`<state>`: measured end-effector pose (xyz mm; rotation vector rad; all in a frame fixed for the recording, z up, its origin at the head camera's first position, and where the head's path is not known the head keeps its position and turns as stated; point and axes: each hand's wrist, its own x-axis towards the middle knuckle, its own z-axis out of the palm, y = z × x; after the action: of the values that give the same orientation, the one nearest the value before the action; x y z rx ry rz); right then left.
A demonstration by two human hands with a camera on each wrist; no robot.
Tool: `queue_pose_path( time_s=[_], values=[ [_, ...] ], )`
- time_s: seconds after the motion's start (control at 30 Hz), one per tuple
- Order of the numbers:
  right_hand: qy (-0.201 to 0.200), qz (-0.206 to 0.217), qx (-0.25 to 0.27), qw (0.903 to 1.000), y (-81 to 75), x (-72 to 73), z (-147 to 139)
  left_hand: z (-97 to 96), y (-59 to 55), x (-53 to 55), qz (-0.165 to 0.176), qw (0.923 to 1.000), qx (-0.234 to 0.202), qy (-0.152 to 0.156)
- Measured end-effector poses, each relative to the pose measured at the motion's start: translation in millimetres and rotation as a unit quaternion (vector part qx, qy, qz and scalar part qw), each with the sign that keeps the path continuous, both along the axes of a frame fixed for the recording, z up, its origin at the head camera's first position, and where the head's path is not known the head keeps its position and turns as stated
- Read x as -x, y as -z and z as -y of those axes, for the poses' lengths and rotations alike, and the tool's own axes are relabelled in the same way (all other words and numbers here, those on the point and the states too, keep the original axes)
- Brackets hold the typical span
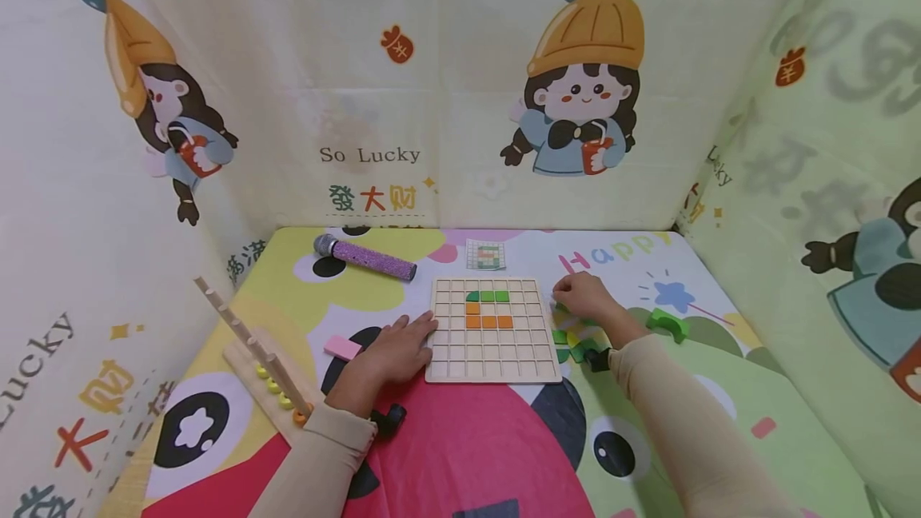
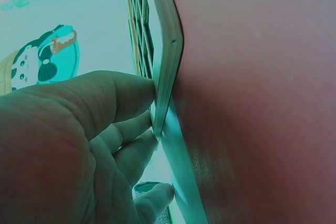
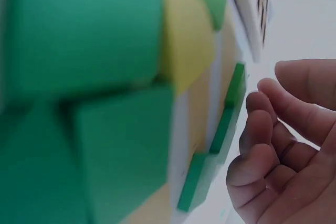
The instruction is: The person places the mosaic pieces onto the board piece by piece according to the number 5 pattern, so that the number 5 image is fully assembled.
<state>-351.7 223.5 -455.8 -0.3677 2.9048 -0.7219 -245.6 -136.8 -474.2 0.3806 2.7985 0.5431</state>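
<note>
A square wooden grid board (image 1: pixel 450 354) lies flat on the table, with several green and orange tiles set in its upper cells. My left hand (image 1: pixel 400 348) rests at the board's left edge, fingers fairly straight; in the left wrist view the thumb (image 2: pixel 126 95) touches the board's side. Beyond the board's upper right corner is my right hand (image 1: pixel 586 296), above green blocks (image 3: pixel 205 140). Its fingers curl loosely and nothing shows between thumb and fingertips in the right wrist view. More green blocks and a yellow piece (image 3: pixel 189 35) lie closer to the right wrist.
Behind the board lies a small card (image 1: pixel 486 255) with a coloured grid pattern. A purple microphone (image 1: pixel 367 256) is at the back left. Left of the board are a pink block (image 1: pixel 342 347) and a wooden peg stand (image 1: pixel 248 366) with rings; a green arch block (image 1: pixel 667 324) sits right.
</note>
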Motion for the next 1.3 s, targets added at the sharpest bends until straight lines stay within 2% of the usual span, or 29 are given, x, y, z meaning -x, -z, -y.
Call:
queue_pose_path(
  time_s=[0.37,0.57,0.8,1.07,1.3],
  values=[
    [0.012,0.009,-0.038,0.9992,2.0,-5.8,-10.6,-0.2,1.2,-0.4,0.0,1.0,-0.003,0.0],
    [0.006,0.0,-0.05,0.9987,8.2,-3.3,-12.4,-1.1,2.4,-1.1,0.002,1.0,-0.003,-0.001],
    [0.021,-0.011,-0.017,0.9996,12.8,-3.6,-9.8,-0.8,0.4,-0.6,-0.002,1.0,0.006,0.002],
    [0.023,-0.011,0.014,0.9996,6.5,-3.9,-5.1,0.5,1.8,0.7,0.001,1.0,0.008,0.002],
    [0.043,0.0,0.044,0.9981,3.7,-4.3,1.2,0.0,-0.3,-1.3,0.002,1.0,-0.004,0.002]
  ],
)
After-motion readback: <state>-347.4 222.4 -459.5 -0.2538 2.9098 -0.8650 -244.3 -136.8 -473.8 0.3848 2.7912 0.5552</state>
